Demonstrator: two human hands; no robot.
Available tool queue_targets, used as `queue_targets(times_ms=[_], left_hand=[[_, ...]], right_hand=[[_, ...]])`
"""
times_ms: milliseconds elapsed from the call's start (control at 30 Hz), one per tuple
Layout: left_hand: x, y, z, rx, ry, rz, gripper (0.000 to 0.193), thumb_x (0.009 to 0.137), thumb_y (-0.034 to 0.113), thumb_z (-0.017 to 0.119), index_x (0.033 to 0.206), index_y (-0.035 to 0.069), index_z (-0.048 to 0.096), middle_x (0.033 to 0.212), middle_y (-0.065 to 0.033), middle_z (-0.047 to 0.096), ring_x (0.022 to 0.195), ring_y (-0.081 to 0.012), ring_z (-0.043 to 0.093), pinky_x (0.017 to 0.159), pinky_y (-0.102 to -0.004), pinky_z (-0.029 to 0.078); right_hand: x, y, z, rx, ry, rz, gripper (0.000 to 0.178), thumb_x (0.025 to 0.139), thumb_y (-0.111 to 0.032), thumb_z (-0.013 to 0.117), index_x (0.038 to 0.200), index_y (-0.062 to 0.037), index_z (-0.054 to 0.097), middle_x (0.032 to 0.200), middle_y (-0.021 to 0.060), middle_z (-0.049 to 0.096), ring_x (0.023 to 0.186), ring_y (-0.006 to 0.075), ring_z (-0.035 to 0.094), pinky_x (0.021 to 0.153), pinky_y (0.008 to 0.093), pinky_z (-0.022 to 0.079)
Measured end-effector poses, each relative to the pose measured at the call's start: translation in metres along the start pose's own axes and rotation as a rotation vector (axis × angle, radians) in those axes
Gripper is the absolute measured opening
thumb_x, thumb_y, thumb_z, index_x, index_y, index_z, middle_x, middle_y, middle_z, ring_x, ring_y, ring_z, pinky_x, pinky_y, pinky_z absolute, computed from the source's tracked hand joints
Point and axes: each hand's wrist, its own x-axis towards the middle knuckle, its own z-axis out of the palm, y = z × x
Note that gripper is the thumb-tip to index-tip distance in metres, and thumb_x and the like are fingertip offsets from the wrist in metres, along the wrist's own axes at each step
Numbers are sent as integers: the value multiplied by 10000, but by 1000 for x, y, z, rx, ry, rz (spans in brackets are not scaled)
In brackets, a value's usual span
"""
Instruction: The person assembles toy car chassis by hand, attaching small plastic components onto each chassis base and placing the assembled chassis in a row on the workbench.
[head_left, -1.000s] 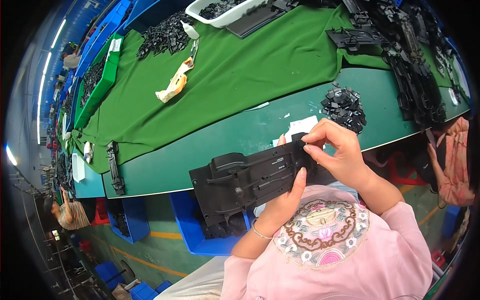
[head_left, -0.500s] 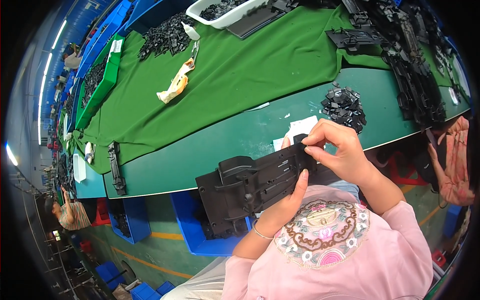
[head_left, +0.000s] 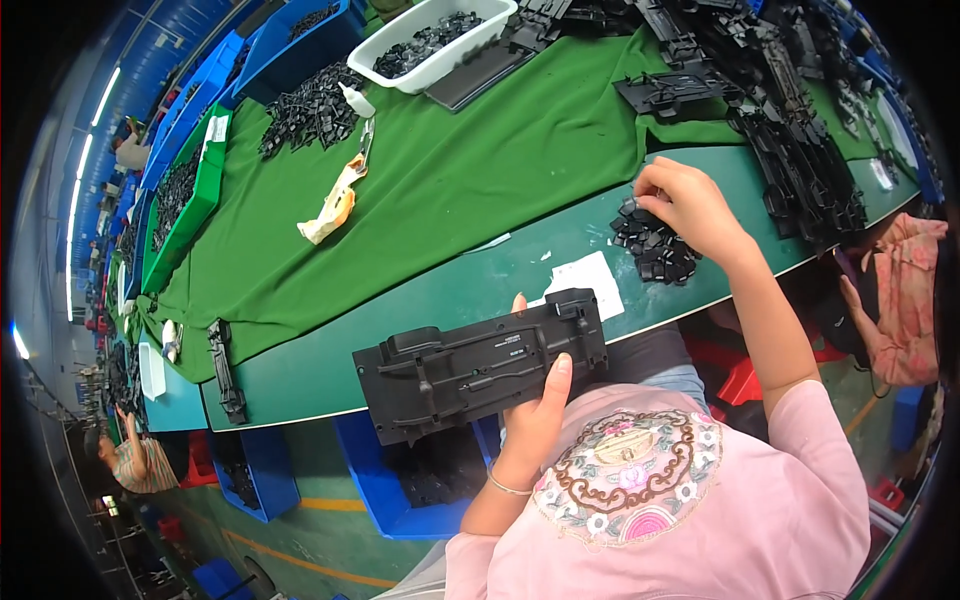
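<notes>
A long black moulded plastic panel [head_left: 465,375] with ribs and raised housings hangs tilted in front of the table edge. My left hand [head_left: 540,415] grips its right part, thumb across the face and fingers behind. Farther right, my right hand [head_left: 690,205] reaches over a pile of small black plastic pieces [head_left: 660,255]. Its thumb and fingertips are pinched together at the pile's upper edge; whatever sits between them is too small to make out. White paper [head_left: 585,285] lies between the panel and the pile.
Green cloth [head_left: 440,190] covers much of the table [head_left: 310,385]. A white tub [head_left: 440,40], a green bin [head_left: 190,200], a glue bottle [head_left: 356,100] and heaped black parts [head_left: 310,110] stand beyond. Stacked panels [head_left: 790,130] lie right. A blue bin [head_left: 420,500] sits below; a co-worker's sleeve [head_left: 905,300] shows at right.
My right hand has left the panel's right end and moved up to the pile of small pieces. The panel, still in my left hand, has shifted left and lies more level.
</notes>
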Motion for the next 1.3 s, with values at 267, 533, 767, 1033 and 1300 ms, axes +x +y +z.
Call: queue_targets(times_ms=[267,533,767,1033,1300], left_hand=[[0,-3,-1,-33,0,-28,606,784,95,496,1293,-9,183,1114,-104,439,1006,-151,432,907,-284,301],[2,-1,-4,-68,24,-20,599,793,83,485,1298,-1,174,1135,-103,422,1021,-150,421,915,-279,290],[5,-8,-20,-180,144,-20,568,803,73,477,1282,-22,188,1319,-110,229,1143,-165,322,970,-299,234],[5,-10,-27,-281,218,-26,562,814,60,457,1292,-16,171,1327,-101,217,1158,-165,303,980,-296,218],[3,-12,-26,-275,199,-27,551,818,61,455,1287,-20,177,1328,-110,216,1155,-165,310,975,-297,226]], right_hand=[[9,3,15,-169,-99,-150,132,657,-22,594,726,-12,482,739,76,502,714,254,513,626,341,415],[3,8,22,182,91,-81,132,695,25,558,782,6,460,699,81,467,641,189,481,584,268,397],[-13,-25,14,559,-212,134,29,773,7,491,782,-11,470,627,12,480,552,70,453,507,206,390],[-29,-38,21,680,-495,-16,96,740,-11,546,833,11,537,729,65,560,656,136,541,595,245,431],[-37,-45,43,298,-312,-341,96,699,-16,536,771,3,475,727,130,483,689,309,504,596,366,414]])
